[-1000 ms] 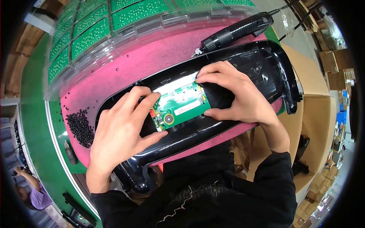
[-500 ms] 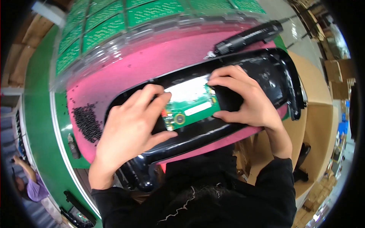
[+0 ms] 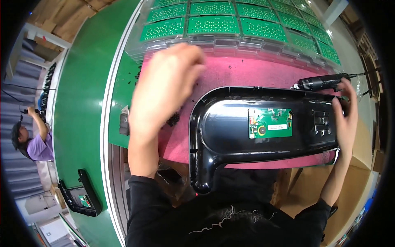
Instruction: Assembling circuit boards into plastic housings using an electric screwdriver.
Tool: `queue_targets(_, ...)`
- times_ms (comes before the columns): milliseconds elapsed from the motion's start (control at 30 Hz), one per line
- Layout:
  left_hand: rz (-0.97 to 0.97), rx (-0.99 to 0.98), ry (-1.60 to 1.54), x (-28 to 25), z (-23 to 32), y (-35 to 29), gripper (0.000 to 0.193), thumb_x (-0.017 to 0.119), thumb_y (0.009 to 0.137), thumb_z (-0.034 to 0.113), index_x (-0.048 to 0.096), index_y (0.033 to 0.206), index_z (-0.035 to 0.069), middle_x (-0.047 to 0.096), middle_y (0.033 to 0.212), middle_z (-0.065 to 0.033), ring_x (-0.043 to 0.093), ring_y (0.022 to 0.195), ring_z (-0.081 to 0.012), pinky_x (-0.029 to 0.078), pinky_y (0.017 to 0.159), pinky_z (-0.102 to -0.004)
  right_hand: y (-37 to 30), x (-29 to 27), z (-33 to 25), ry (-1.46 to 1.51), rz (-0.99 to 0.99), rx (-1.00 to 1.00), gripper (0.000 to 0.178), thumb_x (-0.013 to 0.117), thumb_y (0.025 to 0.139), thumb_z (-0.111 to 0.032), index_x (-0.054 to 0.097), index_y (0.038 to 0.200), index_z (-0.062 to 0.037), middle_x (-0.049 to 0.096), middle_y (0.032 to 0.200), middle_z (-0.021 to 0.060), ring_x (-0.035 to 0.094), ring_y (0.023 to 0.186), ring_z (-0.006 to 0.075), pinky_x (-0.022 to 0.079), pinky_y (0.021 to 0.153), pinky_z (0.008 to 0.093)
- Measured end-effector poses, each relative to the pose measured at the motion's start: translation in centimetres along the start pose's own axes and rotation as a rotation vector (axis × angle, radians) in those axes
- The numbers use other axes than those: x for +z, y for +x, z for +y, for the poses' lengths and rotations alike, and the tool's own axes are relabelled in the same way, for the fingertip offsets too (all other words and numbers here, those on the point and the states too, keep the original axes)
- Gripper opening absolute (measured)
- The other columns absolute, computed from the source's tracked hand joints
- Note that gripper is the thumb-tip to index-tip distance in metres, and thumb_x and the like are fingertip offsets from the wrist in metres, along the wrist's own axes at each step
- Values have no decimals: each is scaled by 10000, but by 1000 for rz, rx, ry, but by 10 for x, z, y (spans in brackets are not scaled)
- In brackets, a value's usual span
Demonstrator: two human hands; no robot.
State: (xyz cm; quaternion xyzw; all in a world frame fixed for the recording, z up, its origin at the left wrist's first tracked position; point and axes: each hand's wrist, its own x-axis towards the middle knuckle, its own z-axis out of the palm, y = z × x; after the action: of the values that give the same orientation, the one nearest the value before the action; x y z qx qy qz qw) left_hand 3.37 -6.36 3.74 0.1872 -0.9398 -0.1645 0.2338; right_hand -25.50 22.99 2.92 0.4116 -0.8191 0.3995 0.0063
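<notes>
A black plastic housing [image 3: 230,123] lies inside-up in front of me, with a rounded arm pointing toward me at its left end. The green circuit board [image 3: 269,131] rests inside it, free of both hands. My left hand [image 3: 170,74] is raised over the pink mat, left of the housing and near the clear trays; motion smears its curled fingers. At the housing's right end is my right hand [image 3: 347,117], thumb and fingers apart, close beside the black electric screwdriver [image 3: 323,83]. Small black screws [image 3: 173,120] lie partly hidden below my left forearm.
Clear trays [image 3: 173,43] of green circuit boards [image 3: 214,24] stand behind the pink mat [image 3: 255,70]. A cardboard box [image 3: 317,181] is at lower right. Another black housing [image 3: 84,195] lies on the green table [image 3: 80,103] at left. A person in purple [image 3: 39,146] is farther left.
Both hands have let go of the circuit board, which now lies in the housing. My left hand has moved up and left of the housing, my right to its right end. The view has turned.
</notes>
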Motion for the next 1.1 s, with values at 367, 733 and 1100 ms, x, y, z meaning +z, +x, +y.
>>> queue_targets(367,-401,-446,176,1,-34,-3,175,773,669,-11,681,818,-1,703,864,-200,679,911,-389,536,780,-481,64,-13,51,178,-34,284,294,632,986,-179,614,1279,-177,517,923,-23,485,807,50,420,720,199)
queue_targets(733,-231,-403,27,-4,-22,3,130,721,730,-47,719,860,-55,697,746,-199,714,705,-303,552,686,-364,64,79,-41,1124,92,24,297,677,956,-203,553,1130,2,622,878,64,626,764,177,503,742,311)
queue_targets(1100,-74,69,-870,34,49,0,158,754,796,-62,769,947,-19,733,931,-113,696,865,-164,558,769,-273,7,60,-131,1629,94,-26,440,484,994,-512,549,1137,-101,446,688,-41,415,599,88,384,679,304)
